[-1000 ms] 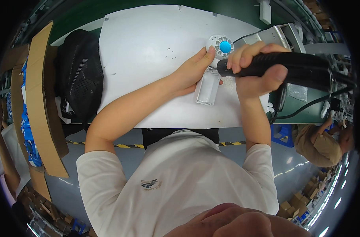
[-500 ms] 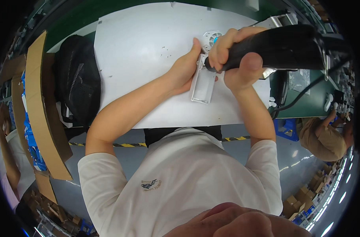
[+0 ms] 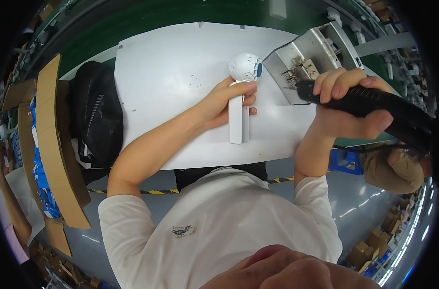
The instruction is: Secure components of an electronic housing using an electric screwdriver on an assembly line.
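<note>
My left hand (image 3: 229, 99) is closed around the neck of a small white hand-held fan (image 3: 243, 67). The fan's round vented head points away from me, a blue disc showing on its right side, and its long handle extends toward me. Well to the right, my right hand (image 3: 342, 98) grips a thick black electric screwdriver (image 3: 398, 102) lying almost level. The tool's tip points left, beside a metal screw feeder (image 3: 296, 60) with an open front and a small mechanism inside. Whether a screw sits on the tip is too small to tell.
White paper (image 3: 161, 91) covers the green bench, with tiny dark bits on it. A black bag (image 3: 95, 111) lies at the left, next to an open cardboard box (image 3: 60, 149) holding blue packs. A black cable hangs at the right, near a blue stool (image 3: 345, 161) and another person.
The screwdriver has come off the fan and moved right to the feeder. The fan has been turned, showing its rounded head and the side of its handle instead of its open inside.
</note>
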Demonstrator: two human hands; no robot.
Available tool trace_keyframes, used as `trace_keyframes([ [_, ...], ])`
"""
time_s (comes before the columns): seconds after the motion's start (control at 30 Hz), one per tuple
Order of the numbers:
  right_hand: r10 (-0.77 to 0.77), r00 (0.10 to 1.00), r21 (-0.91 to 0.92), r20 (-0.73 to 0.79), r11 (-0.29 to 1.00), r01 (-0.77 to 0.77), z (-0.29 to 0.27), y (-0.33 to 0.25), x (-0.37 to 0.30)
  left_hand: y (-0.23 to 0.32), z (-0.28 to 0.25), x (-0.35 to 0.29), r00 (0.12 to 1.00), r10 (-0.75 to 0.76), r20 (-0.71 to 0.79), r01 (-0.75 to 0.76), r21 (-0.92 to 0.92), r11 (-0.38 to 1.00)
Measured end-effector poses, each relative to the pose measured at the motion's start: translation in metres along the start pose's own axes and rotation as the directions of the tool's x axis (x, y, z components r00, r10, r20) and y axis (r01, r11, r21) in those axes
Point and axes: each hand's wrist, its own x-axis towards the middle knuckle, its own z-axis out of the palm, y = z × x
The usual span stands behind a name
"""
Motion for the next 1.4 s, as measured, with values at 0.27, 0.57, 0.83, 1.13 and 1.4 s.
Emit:
trace_keyframes([
  [0.27,-0.155,0.954,-0.715,-0.257,0.695,-0.079,0.02,0.025,0.001,0.017,0.042,-0.016,0.965,0.094,-0.245,-0.052,0.171,0.984],
  [0.57,0.018,0.996,0.004,-0.087,1.0,-0.017,0.017,0.019,-0.02,0.015,0.021,-0.013,0.989,0.107,-0.103,-0.088,0.178,0.98],
  [0.83,-0.048,0.998,-0.019,-0.035,0.999,0.047,0.027,0.016,-0.025,0.022,0.032,-0.014,0.961,0.183,-0.207,-0.137,0.218,0.966],
  [1.13,-0.006,0.996,-0.006,-0.084,1.0,0.005,0.031,0.009,-0.03,0.219,-0.095,0.059,0.53,0.847,-0.042,0.654,0.655,-0.377],
  [1.4,-0.026,0.996,-0.023,-0.08,0.999,0.024,0.031,0.007,-0.026,0.185,-0.032,0.172,0.596,0.786,0.164,0.448,0.744,-0.495],
])
